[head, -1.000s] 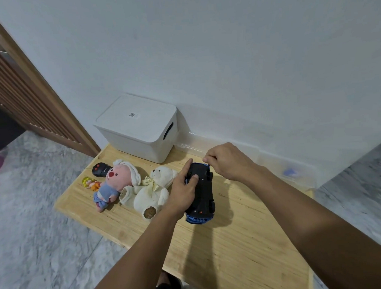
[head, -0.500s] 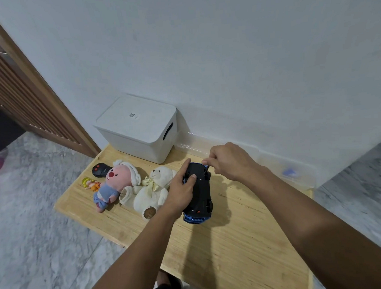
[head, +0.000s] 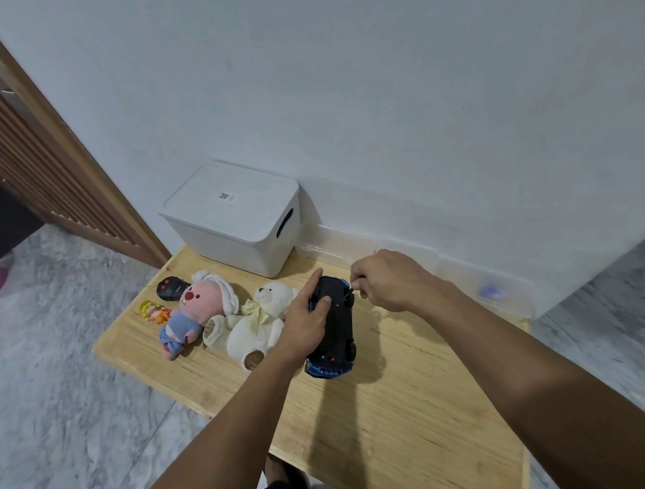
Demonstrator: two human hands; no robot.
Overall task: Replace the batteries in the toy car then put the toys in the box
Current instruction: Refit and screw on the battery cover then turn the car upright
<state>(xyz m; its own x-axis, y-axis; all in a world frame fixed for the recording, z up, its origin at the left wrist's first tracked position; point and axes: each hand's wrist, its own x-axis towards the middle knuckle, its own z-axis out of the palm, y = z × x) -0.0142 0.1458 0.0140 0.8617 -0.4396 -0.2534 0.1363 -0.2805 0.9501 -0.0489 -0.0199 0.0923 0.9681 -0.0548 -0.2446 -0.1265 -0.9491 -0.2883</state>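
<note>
The toy car (head: pixel 337 319) lies upside down on the wooden table (head: pixel 399 409), black underside up, blue body at the edges. My left hand (head: pixel 303 321) grips its left side, thumb pressed on the underside. My right hand (head: pixel 387 282) is curled at the car's far right corner and pinches a thin dark tool, apparently a small screwdriver (head: pixel 350 290), most of it hidden by the fingers. A white lidded box (head: pixel 236 219) stands shut at the table's back left. A white teddy bear (head: pixel 264 312), a pink plush (head: pixel 200 304), a small figurine (head: pixel 153 311) and a black remote (head: pixel 169 287) lie left of the car.
A clear plastic tray (head: pixel 504 282) runs along the white wall at the back right, with a blue item (head: pixel 490 292) in it. A slatted wooden door (head: pixel 44 167) stands at left. Grey marble floor surrounds the low table. My foot shows under the near edge.
Both hands stay on the car. The car has shifted slightly under them, and my right hand has edged a little along the car's far end.
</note>
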